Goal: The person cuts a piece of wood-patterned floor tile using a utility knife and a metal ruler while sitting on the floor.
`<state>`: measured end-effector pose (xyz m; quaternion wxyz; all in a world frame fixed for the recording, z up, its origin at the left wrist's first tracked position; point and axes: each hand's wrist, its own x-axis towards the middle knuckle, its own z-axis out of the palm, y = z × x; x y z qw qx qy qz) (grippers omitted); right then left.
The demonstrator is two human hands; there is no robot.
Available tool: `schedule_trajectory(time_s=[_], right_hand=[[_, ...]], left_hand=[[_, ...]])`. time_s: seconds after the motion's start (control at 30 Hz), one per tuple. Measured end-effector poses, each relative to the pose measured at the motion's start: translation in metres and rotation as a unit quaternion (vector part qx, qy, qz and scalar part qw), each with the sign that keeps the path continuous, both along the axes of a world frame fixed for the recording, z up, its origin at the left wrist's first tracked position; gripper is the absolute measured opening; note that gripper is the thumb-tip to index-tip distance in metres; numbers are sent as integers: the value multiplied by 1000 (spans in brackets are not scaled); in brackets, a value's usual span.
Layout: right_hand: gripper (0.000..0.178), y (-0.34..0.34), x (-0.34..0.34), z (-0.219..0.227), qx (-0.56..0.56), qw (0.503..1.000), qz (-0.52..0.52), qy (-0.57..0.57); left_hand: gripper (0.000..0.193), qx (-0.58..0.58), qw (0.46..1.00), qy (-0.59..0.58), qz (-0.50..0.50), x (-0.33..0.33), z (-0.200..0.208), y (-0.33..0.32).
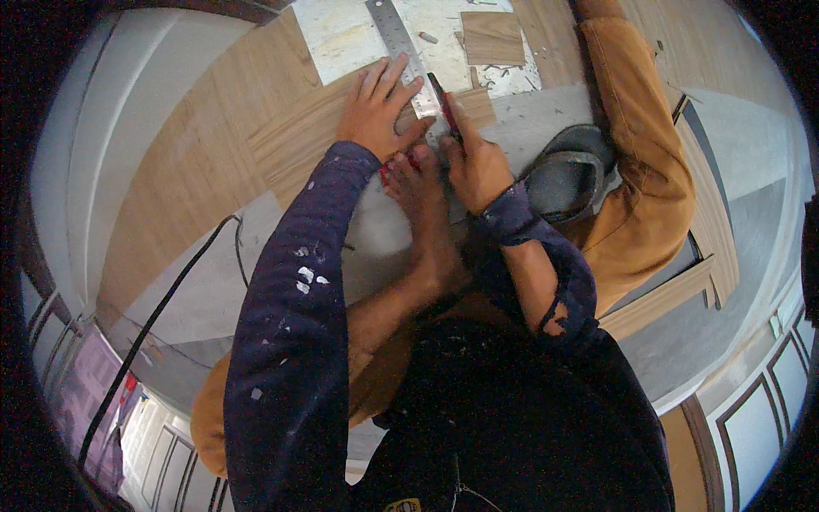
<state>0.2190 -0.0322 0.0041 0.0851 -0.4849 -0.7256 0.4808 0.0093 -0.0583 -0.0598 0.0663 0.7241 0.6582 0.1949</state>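
My left hand [384, 111] lies flat with its fingers spread, pressing on a metal ruler [392, 30] and the wood-look plank piece [299, 162] beside it. In my right hand [479, 166] is a utility knife [447, 111] with a red and black body, its fingers closed around it. The knife runs along the ruler's right side; where its tip meets the surface is hard to make out. My bare foot [418, 188] rests just below the ruler's near end, between both hands.
A white sheet [337, 34] lies under the ruler's far end, with a small wood-look square [493, 38] and dark scraps. At right are a grey sandal [567, 175] and cut plank strips [665, 299]. A black cable [162, 307] crosses at left. Wood-look flooring [188, 136] spreads left.
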Motion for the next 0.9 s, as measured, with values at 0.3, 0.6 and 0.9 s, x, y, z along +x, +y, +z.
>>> schedule_trajectory(time_s=[0.3,0.6,0.9], right_hand=[[61,-3,-3,-3,31,998,-20,53],[62,-2,-7,4,29,999,-15,40],[65,-1,-10,2,32,999,5,25]], left_hand=[[63,-26,999,40,4,3,6,-3],[62,-18,999,42,8,3,6,-4],[61,-18,999,40,10,3,6,-4]])
